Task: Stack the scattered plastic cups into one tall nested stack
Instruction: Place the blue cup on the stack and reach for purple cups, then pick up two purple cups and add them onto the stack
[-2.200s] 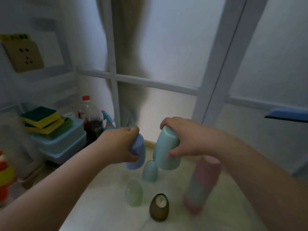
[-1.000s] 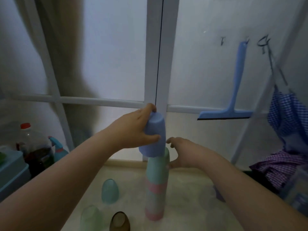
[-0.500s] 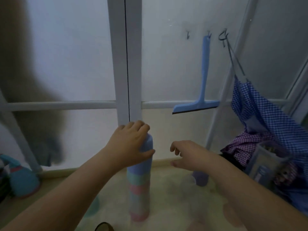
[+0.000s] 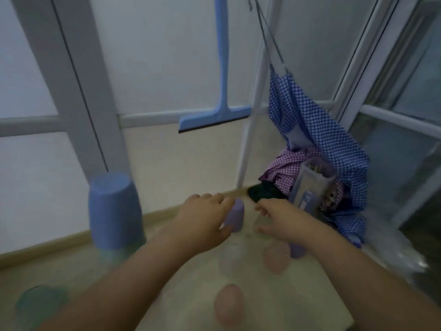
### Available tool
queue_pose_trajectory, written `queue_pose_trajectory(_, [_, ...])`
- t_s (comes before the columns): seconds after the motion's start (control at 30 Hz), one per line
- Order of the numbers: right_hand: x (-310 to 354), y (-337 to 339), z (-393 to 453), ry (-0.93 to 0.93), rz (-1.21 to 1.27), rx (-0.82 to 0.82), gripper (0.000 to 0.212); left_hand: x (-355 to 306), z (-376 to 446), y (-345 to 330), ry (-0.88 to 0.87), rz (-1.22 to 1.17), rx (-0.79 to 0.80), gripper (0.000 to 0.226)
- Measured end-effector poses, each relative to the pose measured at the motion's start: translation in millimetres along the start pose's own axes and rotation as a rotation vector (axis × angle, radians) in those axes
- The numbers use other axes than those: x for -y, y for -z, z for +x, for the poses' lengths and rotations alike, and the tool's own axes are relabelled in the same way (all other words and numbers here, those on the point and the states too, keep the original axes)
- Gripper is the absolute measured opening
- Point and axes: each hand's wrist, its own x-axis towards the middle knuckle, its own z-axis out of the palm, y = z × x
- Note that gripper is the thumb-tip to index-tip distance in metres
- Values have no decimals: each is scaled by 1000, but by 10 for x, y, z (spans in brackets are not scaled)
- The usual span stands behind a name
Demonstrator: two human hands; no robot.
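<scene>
The nested stack (image 4: 114, 211) stands at the left, topped by an upside-down blue cup, with no hand on it. My left hand (image 4: 205, 218) wraps a small purple cup (image 4: 236, 216) standing upside down near the back ledge, fingers over its top and thumb at its base. My right hand (image 4: 279, 218) is just right of it, fingers and thumb curved apart at a faint clear cup (image 4: 260, 223). Two pink cups (image 4: 274, 259) (image 4: 229, 304), another purple cup (image 4: 297, 250) and a teal cup (image 4: 38, 304) sit scattered on the beige counter (image 4: 191, 283).
A blue squeegee (image 4: 222, 91) hangs on the frosted window behind. Checked cloths (image 4: 310, 130) and a clear box (image 4: 310, 187) fill the right corner. The counter's right edge (image 4: 334, 295) drops off near my right forearm.
My left hand has let go of the blue cup on top of the stack and moved right to the purple cup. My right hand reached further back. The view swung right and down.
</scene>
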Motion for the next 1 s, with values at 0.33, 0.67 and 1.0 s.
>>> queue_pose_trajectory(0.33, [-852,-270,917,61,-21,170,73,-32,541,-794,308,-52,132,41])
queue_pose_trajectory(0.67, [-878,-1036,1951,261,-24,234,92,68,304,-1288,616,-60,243,44])
queue_pose_trajectory(1.0, [-938,-707,1907,294,102,160,79,-53,469,-1289,574,-80,192,41])
